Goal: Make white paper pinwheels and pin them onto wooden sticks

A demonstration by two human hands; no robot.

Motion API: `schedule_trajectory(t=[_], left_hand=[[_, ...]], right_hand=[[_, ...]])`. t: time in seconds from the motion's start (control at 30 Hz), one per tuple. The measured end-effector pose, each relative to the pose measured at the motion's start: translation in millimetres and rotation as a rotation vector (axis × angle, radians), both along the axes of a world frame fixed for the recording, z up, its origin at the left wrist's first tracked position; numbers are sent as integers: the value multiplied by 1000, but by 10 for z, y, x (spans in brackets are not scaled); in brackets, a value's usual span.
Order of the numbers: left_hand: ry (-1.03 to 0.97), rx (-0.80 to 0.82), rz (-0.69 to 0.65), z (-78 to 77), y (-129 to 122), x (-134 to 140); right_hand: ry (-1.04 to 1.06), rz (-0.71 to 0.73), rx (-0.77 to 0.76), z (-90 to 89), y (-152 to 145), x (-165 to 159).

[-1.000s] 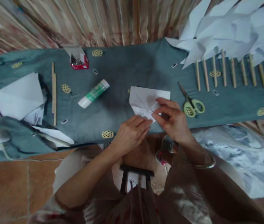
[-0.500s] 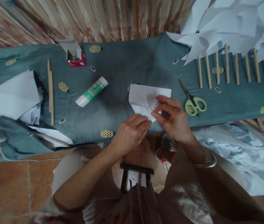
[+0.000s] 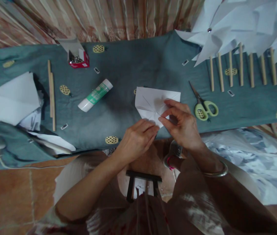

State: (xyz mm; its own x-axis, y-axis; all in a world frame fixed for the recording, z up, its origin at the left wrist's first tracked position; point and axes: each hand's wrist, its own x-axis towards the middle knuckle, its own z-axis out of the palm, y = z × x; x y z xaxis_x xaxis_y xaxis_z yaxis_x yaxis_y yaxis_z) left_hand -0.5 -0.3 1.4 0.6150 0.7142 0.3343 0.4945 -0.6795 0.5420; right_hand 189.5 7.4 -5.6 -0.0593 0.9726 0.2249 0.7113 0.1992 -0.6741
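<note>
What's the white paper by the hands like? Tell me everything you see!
The paper is white, thin-looking and creased, with a straight far edge and a slanting line, maybe a slit or fold. It is over the cloth, toward the near side. The left hand holds its near edge; the right hand touches it around the middle, hiding some of it.

A silvery bangle [image 3: 219, 174] circles the right wrist [image 3: 208, 161], a pink band [image 3: 169, 163] one ankle [image 3: 177, 163], and the clothing [image 3: 79, 182] is pale.
</note>
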Motion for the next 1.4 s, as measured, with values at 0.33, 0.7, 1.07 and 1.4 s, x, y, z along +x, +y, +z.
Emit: schedule_trajectory(t=[0.33, 0.7, 1.07, 1.4], left_hand=[[-14, 7, 0, 1, -9, 8], [13, -9, 1, 6, -2, 1], [24, -50, -1, 16, 0, 4], [53, -41, 1, 9, 3, 13]], right_hand=[[-10, 9, -3, 6, -3, 1], [-51, 95, 27, 15, -51, -22], [-162, 157, 35, -32, -137, -118], [-163, 164, 28, -63, -148, -208]])
